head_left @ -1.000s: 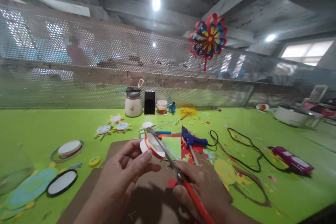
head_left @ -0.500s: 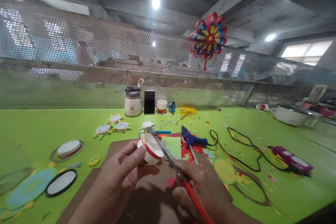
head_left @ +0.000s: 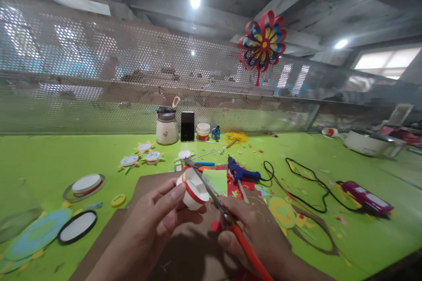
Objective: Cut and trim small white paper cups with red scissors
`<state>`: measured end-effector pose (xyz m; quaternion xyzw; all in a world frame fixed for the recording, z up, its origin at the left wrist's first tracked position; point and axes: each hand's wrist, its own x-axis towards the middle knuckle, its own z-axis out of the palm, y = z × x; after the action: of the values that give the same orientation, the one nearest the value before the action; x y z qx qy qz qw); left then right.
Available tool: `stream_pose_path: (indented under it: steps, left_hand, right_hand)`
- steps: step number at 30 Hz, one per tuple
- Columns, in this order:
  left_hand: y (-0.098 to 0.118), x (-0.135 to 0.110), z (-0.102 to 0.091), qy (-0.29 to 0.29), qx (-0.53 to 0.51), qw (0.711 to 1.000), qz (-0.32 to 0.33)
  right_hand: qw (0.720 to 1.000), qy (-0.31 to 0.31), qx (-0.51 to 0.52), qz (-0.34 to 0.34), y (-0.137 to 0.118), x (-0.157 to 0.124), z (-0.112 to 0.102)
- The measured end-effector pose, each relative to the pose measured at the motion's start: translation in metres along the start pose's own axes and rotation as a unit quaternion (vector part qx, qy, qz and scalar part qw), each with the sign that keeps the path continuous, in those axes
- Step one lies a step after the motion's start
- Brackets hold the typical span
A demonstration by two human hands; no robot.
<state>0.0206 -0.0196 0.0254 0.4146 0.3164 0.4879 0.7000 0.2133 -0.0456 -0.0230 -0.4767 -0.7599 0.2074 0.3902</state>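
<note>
Between the thumb and fingers of my left hand (head_left: 165, 210) is a white paper cup piece (head_left: 194, 191) with a red band, its opening tilted toward the right. My right hand (head_left: 247, 224) grips scissors (head_left: 214, 199) with orange-red handles. The blades point up and to the left, lying along the cup piece's right side; whether they touch it I cannot tell. Both hands are above a brown cardboard sheet (head_left: 128, 228). Just past the scissors lies a light green paper square (head_left: 216, 180).
A blue glue gun (head_left: 244, 172) with a black cord lies right of the hands, near a purple power strip (head_left: 365, 197). A white jar (head_left: 166, 129) and a phone (head_left: 187, 127) stand at the back. Left are paper flowers (head_left: 153, 156), a yellow tape measure (head_left: 118, 200) and a black-rimmed disc (head_left: 77, 227).
The cup piece has shifted slightly right and turned a little in my left hand. The scissors stay in my right hand with little movement.
</note>
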Motion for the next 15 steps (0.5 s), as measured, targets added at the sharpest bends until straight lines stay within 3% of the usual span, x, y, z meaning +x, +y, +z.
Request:
stream_pose_path:
  steps: [10, 15]
  left_hand:
    - [-0.001, 0.004, -0.007, -0.024, 0.006, 1.000, 0.005]
    - [-0.003, 0.004, -0.011, 0.014, -0.035, 0.999, -0.007]
  right_hand:
    - [1.000, 0.006, 0.009, -0.008, 0.002, -0.002, 0.002]
    - [1.000, 0.002, -0.009, -0.012, 0.003, 0.000, 0.002]
